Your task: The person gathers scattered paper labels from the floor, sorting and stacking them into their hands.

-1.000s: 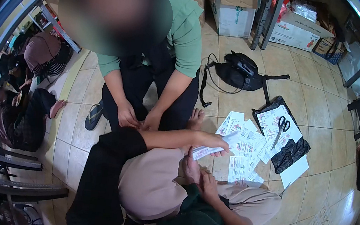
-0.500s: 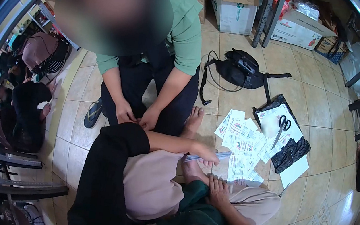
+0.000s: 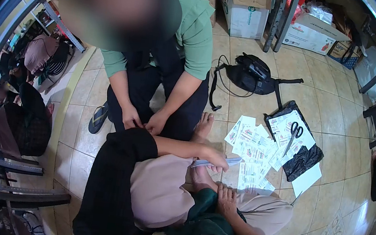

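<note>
My left hand [image 3: 215, 158] is closed around a thin stack of paper slips [image 3: 231, 161], seen nearly edge-on, above my bare foot. My right hand [image 3: 226, 201] lies with its fingers stretched flat over my lower leg, holding nothing. Just right of the stack, several printed paper sheets [image 3: 252, 144] are spread over one another on the tiled floor. Beyond them is a black plastic bag [image 3: 302, 164] with more sheets on it. Black-handled scissors [image 3: 295, 133] rest on those sheets.
Opposite me sits a person in a green top, their hands [image 3: 143, 120] together near my left knee. A black waist bag [image 3: 252, 73] lies on the floor behind the papers. Cardboard boxes [image 3: 245, 16] stand at the back; a flip-flop [image 3: 98, 118] lies left. Metal shelving [image 3: 28, 4] lines the left side.
The whole view has shifted very slightly. My hands, the stack and the papers on the floor keep the same places.
</note>
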The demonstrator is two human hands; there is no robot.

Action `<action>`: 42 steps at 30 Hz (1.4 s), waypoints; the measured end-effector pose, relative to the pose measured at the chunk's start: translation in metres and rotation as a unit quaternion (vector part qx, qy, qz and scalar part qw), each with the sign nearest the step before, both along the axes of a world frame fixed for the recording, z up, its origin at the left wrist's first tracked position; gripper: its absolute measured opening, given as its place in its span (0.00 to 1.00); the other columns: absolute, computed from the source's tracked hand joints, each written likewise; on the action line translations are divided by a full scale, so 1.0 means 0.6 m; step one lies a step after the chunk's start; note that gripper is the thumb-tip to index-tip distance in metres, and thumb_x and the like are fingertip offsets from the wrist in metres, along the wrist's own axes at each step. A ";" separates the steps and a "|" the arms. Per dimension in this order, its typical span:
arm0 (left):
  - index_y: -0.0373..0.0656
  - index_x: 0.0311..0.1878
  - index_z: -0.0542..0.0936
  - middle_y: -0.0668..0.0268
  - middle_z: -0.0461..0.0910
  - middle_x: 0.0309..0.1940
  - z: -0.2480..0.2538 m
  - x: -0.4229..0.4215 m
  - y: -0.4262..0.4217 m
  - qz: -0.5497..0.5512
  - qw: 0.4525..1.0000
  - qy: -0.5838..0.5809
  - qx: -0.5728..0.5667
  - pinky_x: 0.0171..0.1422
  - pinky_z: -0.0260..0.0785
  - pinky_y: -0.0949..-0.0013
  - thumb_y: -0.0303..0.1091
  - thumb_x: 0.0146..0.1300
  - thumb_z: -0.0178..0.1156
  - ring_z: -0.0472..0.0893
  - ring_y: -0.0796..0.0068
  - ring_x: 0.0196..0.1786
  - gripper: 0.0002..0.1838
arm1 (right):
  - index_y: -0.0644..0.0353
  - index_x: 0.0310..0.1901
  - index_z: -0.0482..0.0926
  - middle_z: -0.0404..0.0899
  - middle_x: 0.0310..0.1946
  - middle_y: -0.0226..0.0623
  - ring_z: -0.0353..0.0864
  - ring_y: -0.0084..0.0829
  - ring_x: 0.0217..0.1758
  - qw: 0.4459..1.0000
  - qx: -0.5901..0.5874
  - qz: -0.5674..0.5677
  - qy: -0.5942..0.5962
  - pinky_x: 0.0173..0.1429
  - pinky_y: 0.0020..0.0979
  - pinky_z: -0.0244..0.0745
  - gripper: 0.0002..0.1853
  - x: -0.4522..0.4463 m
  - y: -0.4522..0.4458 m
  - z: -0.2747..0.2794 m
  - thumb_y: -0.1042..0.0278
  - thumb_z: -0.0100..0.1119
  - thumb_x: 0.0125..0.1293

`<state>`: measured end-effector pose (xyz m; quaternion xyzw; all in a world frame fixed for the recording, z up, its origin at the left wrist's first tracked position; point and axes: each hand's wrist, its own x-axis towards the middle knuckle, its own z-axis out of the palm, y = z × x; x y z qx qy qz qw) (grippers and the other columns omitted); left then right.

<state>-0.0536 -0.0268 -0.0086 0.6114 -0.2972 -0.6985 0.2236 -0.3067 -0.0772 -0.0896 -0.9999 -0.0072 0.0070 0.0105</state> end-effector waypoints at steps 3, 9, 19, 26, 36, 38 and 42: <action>0.33 0.44 0.74 0.64 0.74 0.26 -0.001 0.000 -0.004 -0.013 1.000 0.016 0.015 0.22 0.60 0.76 0.43 0.51 0.56 0.70 0.79 0.22 0.23 | 0.65 0.62 0.61 0.70 0.50 0.42 0.70 0.37 0.51 0.998 0.047 0.002 0.029 0.57 0.40 0.62 0.34 0.003 -0.005 0.013 0.59 0.53 0.53; 0.34 0.45 0.74 0.63 0.74 0.27 0.018 -0.003 -0.005 0.013 1.000 -0.018 -0.003 0.24 0.62 0.75 0.43 0.52 0.56 0.70 0.78 0.24 0.23 | 0.66 0.61 0.60 0.69 0.50 0.43 0.70 0.38 0.50 0.998 0.061 0.009 0.010 0.57 0.42 0.61 0.43 0.006 -0.006 0.023 0.56 0.61 0.42; 0.33 0.46 0.74 0.56 0.77 0.36 0.011 0.006 0.002 -0.008 1.000 -0.019 0.015 0.33 0.69 0.71 0.47 0.51 0.58 0.76 0.73 0.33 0.26 | 0.68 0.62 0.60 0.68 0.54 0.45 0.70 0.39 0.52 0.999 0.039 0.026 -0.007 0.58 0.41 0.61 0.36 0.002 -0.010 0.003 0.60 0.52 0.51; 0.35 0.49 0.73 0.57 0.77 0.36 0.003 0.006 -0.003 -0.019 0.999 -0.022 0.015 0.34 0.69 0.71 0.49 0.51 0.58 0.76 0.72 0.33 0.29 | 0.67 0.62 0.59 0.69 0.49 0.43 0.69 0.37 0.50 0.997 0.059 0.006 0.043 0.56 0.41 0.61 0.40 0.003 -0.009 0.035 0.60 0.57 0.46; 0.36 0.44 0.73 0.63 0.75 0.30 0.003 0.003 -0.006 0.002 1.000 -0.006 0.027 0.28 0.65 0.73 0.45 0.53 0.56 0.72 0.77 0.26 0.22 | 0.68 0.62 0.59 0.69 0.51 0.44 0.70 0.39 0.49 0.994 0.101 0.026 0.028 0.57 0.41 0.62 0.41 0.012 -0.011 0.050 0.59 0.58 0.45; 0.36 0.45 0.72 0.64 0.74 0.29 0.005 0.004 -0.003 0.013 0.999 -0.026 0.024 0.27 0.64 0.73 0.45 0.54 0.56 0.71 0.77 0.26 0.22 | 0.69 0.62 0.59 0.69 0.51 0.44 0.70 0.39 0.50 0.995 0.096 0.033 0.020 0.57 0.41 0.62 0.40 0.012 -0.014 0.045 0.60 0.57 0.46; 0.36 0.47 0.71 0.63 0.75 0.30 -0.025 0.011 -0.005 0.007 1.000 0.002 0.018 0.28 0.65 0.73 0.46 0.54 0.56 0.71 0.78 0.27 0.24 | 0.69 0.62 0.59 0.69 0.53 0.44 0.70 0.39 0.51 0.999 0.009 0.042 -0.017 0.57 0.41 0.61 0.39 0.008 -0.012 0.013 0.61 0.55 0.48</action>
